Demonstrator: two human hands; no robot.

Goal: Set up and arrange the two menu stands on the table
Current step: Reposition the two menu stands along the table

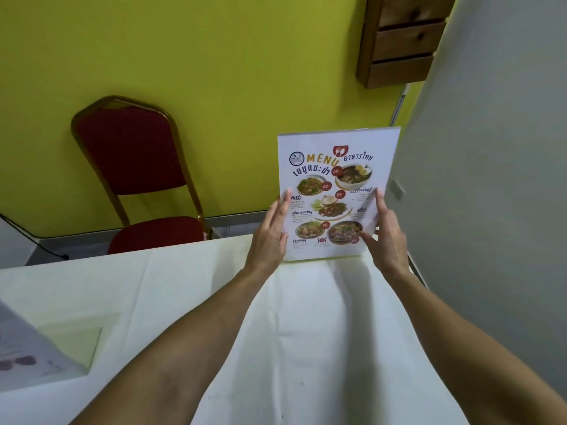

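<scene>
A clear acrylic menu stand [334,179] with a white food menu stands upright at the far right end of the table, facing me. My left hand [271,234] presses flat against its left edge with fingers straight. On the opposite edge my right hand [383,237] grips it, thumb lying across the lower front. A second menu stand [27,354] is partly in view at the near left edge of the table, seen at a slant and blurred.
The table carries a white cloth [184,302]. A red padded chair with a gold frame [138,167] stands behind the table's far edge against a yellow-green wall. A wooden wall rack [402,41] hangs top right. A grey wall [491,179] runs close along the right.
</scene>
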